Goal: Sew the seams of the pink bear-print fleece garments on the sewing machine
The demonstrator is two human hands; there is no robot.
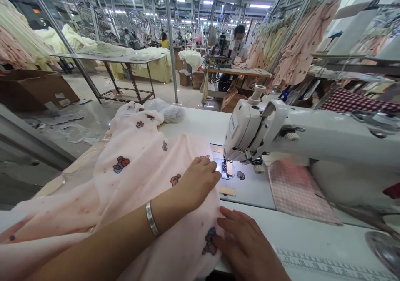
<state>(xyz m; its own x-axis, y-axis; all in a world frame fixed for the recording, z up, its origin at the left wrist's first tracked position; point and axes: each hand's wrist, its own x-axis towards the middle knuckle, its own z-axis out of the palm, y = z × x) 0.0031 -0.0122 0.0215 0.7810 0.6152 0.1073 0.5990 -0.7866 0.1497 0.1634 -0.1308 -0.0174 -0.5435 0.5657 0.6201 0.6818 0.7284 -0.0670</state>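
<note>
A pale pink fabric piece printed with small cartoon figures lies spread over the white sewing table. My left hand, a silver bracelet on its wrist, rests on the cloth with its fingers curled down against the edge, just left of the presser foot. My right hand lies flat on the cloth's near edge, fingers stretched out toward the left. The white sewing machine stands to the right, its head over the lit needle plate.
A pink checked cloth lies under the machine arm. Pink garments hang on racks at the right. A metal table piled with cream cloth, cardboard boxes and a seated person at another machine lie beyond.
</note>
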